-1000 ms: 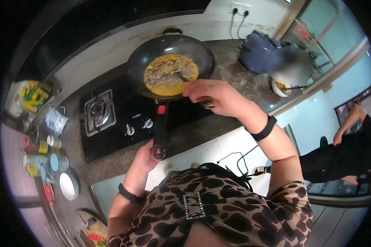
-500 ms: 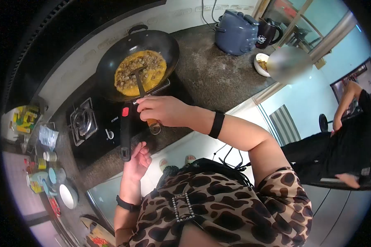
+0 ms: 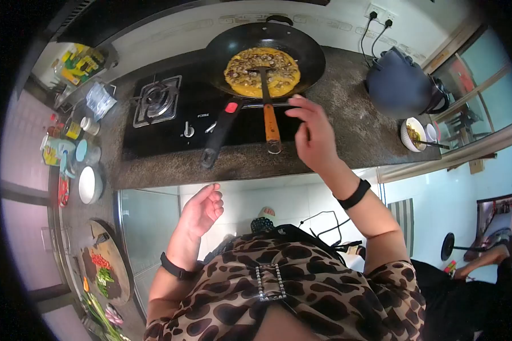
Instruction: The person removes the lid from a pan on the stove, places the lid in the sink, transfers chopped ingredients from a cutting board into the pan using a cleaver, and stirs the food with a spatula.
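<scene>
Head cam: see spatula (image 3: 270,113) leaning over the near rim of wok (image 3: 313,57) into soft egg mix (image 3: 247,80), with right hand (image 3: 317,135) empty beside it, fingers apart, left hand (image 3: 202,210) loosely curled, probably empty, so guessing light, stiff, best grabbed by the brown handle (image 3: 272,128).

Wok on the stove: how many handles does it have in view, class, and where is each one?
2: the long handle on the near side of the wok, and the short loop handle at its far rim. No others appear hidden.
</scene>
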Motion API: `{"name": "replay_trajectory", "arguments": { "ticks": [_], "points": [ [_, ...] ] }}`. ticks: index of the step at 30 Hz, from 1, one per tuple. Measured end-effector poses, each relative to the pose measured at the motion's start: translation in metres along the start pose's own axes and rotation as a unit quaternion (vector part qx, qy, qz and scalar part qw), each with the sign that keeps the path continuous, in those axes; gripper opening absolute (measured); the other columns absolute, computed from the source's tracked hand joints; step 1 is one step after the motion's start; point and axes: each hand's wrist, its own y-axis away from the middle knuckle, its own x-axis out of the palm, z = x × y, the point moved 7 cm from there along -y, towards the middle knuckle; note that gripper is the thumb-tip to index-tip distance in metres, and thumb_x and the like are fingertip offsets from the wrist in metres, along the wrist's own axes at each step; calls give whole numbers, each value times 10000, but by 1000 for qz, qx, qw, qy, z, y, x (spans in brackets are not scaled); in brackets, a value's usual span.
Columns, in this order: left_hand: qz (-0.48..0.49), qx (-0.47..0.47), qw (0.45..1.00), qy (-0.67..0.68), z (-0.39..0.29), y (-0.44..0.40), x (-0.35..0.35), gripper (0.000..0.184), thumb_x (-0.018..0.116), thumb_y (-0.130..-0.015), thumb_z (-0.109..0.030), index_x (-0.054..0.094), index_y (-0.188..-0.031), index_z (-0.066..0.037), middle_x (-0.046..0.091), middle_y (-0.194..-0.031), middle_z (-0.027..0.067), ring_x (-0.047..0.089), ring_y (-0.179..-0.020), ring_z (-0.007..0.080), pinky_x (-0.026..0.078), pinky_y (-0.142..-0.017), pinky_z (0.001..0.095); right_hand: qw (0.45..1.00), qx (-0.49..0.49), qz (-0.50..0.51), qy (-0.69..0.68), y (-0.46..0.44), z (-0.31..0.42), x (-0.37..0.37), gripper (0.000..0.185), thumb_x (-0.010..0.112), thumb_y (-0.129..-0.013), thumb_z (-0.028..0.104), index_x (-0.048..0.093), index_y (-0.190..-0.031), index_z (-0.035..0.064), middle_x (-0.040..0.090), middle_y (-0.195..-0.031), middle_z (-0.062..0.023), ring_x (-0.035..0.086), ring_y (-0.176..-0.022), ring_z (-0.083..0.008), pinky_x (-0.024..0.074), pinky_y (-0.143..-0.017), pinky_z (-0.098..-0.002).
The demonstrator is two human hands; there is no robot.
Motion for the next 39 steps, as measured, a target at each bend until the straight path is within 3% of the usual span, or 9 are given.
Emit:
{"name": "replay_trajectory", "arguments": {
  "ticks": [4,9,15,21,26,28,30,33,39],
  "points": [
    [-5,19,1000,7,-1,21,-16,173,473,-951,-202,585,-969,-71,575,-712,-6,517,-607,116,446,-568,244,986,-54,-157,-34,-2,38,-27,292,453,-731,-144,578,-941,15,592,-1052,-163,581,-1030,-328,463,-899,-394],
    [1,36,999,29,3,61,-47,162,464,-952,-187,573,-973,-69,595,-720,1,528,-607,121,448,-566,247,975,-145,-141,-96,2,129,-6,237,486,-723,-127,600,-864,26,618,-978,-131,609,-963,-300,494,-848,-397],
    [-21,78,994,72,12,132,-105,129,503,-935,-190,562,-964,-80,563,-694,-16,517,-609,108,433,-572,236,939,-210,95,-254,39,227,90,246,605,-624,-50,606,-828,86,596,-869,-56,620,-825,-260,517,-679,-350],
    [-72,111,985,111,24,191,-155,121,501,-936,-188,563,-966,-88,563,-686,-25,520,-602,102,439,-581,240,901,-221,256,-273,76,294,146,249,585,-584,-21,574,-797,107,564,-876,-36,583,-783,-226,495,-648,-317],
    [-129,150,974,112,23,232,-160,144,471,-945,-192,557,-986,-84,582,-780,11,545,-668,127,462,-619,260,862,-261,325,-288,70,335,175,128,589,-698,57,576,-799,133,551,-864,-10,569,-783,-202,487,-640,-317],
    [-162,168,965,119,22,246,-156,159,457,-949,-195,556,-999,-81,596,-841,32,563,-719,137,475,-647,269,810,-310,391,-308,70,359,195,77,585,-736,104,593,-808,133,551,-856,-16,573,-796,-212,489,-619,-338],
    [-173,268,941,111,20,262,-159,197,436,-951,-197,554,-1028,-61,599,-978,72,584,-856,159,494,-718,284,776,-355,419,-310,64,387,209,60,588,-739,127,594,-799,125,545,-843,-29,575,-796,-218,489,-599,-364],
    [-207,303,922,128,40,275,-206,192,443,-949,-195,555,-1027,-61,601,-962,73,586,-844,159,495,-709,283,742,-386,384,-392,65,427,231,70,599,-727,135,592,-795,119,540,-800,-38,577,-770,-223,486,-585,-380],
    [-319,372,843,222,58,345,-203,177,467,-941,-190,559,-1023,-62,608,-914,74,591,-807,160,497,-681,280,568,-418,449,-549,99,482,238,85,591,-720,97,608,-801,114,573,-764,-37,599,-746,-260,491,-599,-385]
  ]
}}
